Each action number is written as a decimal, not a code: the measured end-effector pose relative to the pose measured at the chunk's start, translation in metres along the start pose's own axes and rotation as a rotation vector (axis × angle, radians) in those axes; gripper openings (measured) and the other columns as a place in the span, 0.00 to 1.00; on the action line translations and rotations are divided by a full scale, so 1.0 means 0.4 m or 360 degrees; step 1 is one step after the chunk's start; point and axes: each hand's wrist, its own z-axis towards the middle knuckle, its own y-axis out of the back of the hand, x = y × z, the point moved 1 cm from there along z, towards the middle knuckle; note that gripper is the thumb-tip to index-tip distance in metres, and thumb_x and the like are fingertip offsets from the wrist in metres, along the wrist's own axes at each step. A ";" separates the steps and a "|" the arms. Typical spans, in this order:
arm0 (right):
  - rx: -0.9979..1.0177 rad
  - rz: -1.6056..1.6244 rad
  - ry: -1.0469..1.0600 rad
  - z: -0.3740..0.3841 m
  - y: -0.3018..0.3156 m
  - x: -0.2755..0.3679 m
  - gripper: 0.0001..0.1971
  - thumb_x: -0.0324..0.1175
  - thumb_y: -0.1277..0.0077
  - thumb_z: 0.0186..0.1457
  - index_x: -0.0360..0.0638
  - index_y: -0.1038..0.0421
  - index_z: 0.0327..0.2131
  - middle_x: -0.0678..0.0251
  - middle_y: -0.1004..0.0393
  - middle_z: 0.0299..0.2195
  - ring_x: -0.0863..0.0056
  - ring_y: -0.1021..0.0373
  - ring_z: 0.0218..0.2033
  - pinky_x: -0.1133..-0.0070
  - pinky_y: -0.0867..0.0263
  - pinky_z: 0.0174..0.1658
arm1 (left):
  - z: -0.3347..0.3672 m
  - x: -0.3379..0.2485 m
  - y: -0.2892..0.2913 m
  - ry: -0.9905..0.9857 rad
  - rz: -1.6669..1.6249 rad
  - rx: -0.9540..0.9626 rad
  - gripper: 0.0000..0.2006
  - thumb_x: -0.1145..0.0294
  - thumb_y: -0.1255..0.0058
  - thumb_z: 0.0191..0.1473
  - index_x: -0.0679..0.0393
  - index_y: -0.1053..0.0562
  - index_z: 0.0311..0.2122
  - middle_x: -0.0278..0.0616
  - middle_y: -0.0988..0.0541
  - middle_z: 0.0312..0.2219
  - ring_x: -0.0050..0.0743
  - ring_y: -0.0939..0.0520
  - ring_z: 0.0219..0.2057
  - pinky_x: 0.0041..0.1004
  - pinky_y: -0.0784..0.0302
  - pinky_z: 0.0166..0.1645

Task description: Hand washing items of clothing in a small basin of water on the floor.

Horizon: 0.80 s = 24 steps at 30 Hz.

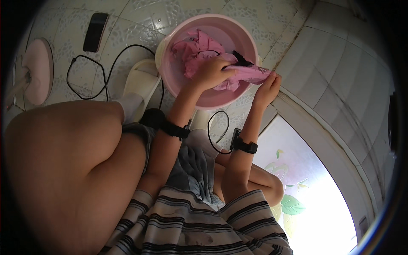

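A pink garment with dark print and black trim (195,53) lies bunched in a round pink basin (168,63), part of it lifted toward the right rim. My left hand (212,73) is closed on the cloth over the middle of the basin. Just past the right rim, my right hand (267,88) pinches the end of the lifted part. Between the two hands the fabric is stretched out. Cloth and fingers hide some of the basin's inside.
A dark phone (96,32) lies on the tiled floor at the far left. Near it stands a pink round-based object (38,72). A black cable (104,72) loops beside my slipper (142,83). Tiled wall (327,80) and a bright leaf-patterned door panel (293,204) bound the right side.
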 end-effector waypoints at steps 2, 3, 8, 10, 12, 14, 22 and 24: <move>-0.0012 -0.0090 0.0043 -0.001 0.000 -0.007 0.14 0.38 0.61 0.58 0.36 0.36 0.28 0.63 0.34 0.21 0.75 0.40 0.22 0.77 0.41 0.28 | -0.003 -0.004 -0.005 0.0036 -0.0501 -0.0157 0.17 0.61 0.55 0.53 0.66 0.28 0.40 0.44 0.23 0.33 0.23 0.25 0.36 0.25 0.31 0.39; -0.0058 -0.0155 0.0042 -0.008 -0.008 0.002 0.14 0.38 0.61 0.58 0.36 0.35 0.28 0.61 0.33 0.21 0.74 0.40 0.22 0.76 0.41 0.29 | -0.003 0.001 -0.012 0.0037 -0.0501 -0.0161 0.17 0.61 0.55 0.53 0.66 0.28 0.40 0.44 0.23 0.33 0.23 0.25 0.36 0.25 0.31 0.39; 0.0062 -0.0006 0.0011 -0.100 -0.099 0.071 0.12 0.36 0.57 0.56 0.37 0.35 0.25 0.59 0.34 0.19 0.67 0.37 0.21 0.73 0.41 0.28 | 0.001 0.046 -0.044 0.0993 -0.2192 -0.0987 0.17 0.63 0.60 0.54 0.63 0.33 0.46 0.39 0.27 0.34 0.24 0.26 0.36 0.23 0.31 0.41; 0.0260 -0.0041 0.0455 -0.186 -0.156 0.132 0.11 0.37 0.53 0.53 0.40 0.34 0.23 0.61 0.34 0.14 0.61 0.37 0.17 0.71 0.40 0.27 | -0.004 0.064 -0.028 0.1005 -0.2126 -0.1002 0.17 0.62 0.60 0.54 0.62 0.33 0.45 0.38 0.27 0.34 0.24 0.26 0.36 0.23 0.31 0.41; 0.0560 -0.0377 0.0673 -0.239 -0.192 0.194 0.11 0.39 0.50 0.49 0.45 0.32 0.20 0.64 0.33 0.11 0.58 0.37 0.12 0.69 0.36 0.25 | -0.027 0.089 0.017 0.1010 -0.1978 -0.1078 0.16 0.61 0.61 0.54 0.59 0.33 0.44 0.36 0.28 0.34 0.24 0.27 0.37 0.24 0.30 0.42; 0.0434 -0.0606 0.0471 -0.157 -0.206 0.076 0.11 0.40 0.50 0.49 0.46 0.31 0.19 0.63 0.33 0.11 0.59 0.35 0.13 0.68 0.35 0.26 | -0.012 0.063 -0.062 0.0975 -0.1987 -0.0881 0.16 0.61 0.61 0.54 0.59 0.33 0.43 0.36 0.28 0.34 0.24 0.27 0.37 0.24 0.30 0.41; 0.0308 -0.0786 0.0662 -0.237 -0.238 0.133 0.21 0.42 0.61 0.56 0.41 0.31 0.16 0.51 0.31 0.15 0.54 0.31 0.17 0.64 0.36 0.19 | -0.018 0.241 -0.056 0.0490 -0.1323 -0.0571 0.16 0.61 0.63 0.55 0.59 0.32 0.43 0.37 0.27 0.37 0.25 0.26 0.40 0.27 0.30 0.42; 0.0440 -0.0932 0.0126 -0.128 -0.191 0.039 0.21 0.43 0.61 0.56 0.42 0.31 0.16 0.52 0.30 0.15 0.54 0.32 0.16 0.63 0.36 0.19 | -0.010 0.100 -0.137 0.1001 -0.1916 -0.0767 0.16 0.60 0.66 0.56 0.59 0.32 0.43 0.38 0.27 0.38 0.25 0.27 0.40 0.28 0.29 0.41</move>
